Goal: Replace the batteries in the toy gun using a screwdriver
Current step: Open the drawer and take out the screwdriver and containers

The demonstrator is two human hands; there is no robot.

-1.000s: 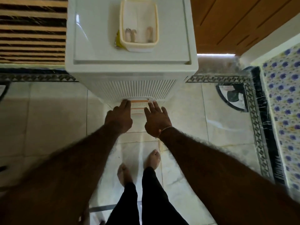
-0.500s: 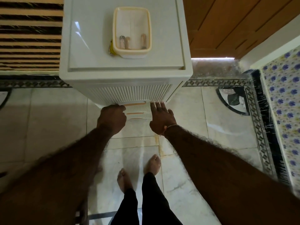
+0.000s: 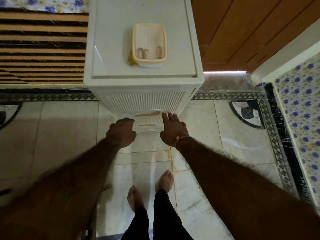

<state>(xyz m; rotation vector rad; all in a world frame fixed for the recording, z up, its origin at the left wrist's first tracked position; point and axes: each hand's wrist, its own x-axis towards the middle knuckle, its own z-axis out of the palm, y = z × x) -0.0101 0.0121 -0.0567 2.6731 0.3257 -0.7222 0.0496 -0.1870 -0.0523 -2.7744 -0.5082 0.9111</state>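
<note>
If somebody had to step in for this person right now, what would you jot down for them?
Left hand: fingers curled at the left edge of a lower drawer; whether it grips is unclear.
Right hand: fingers straight, against the drawer fronts on the right.
Drawer unit: white plastic, drawers look closed or barely open.
On its top: a small tub holding a few small items, too blurred to name.
No toy gun, screwdriver or batteries in sight.
Done: nothing visible yet.
Left: open a drawer, likely to find the things, then the whole battery swap.
</note>
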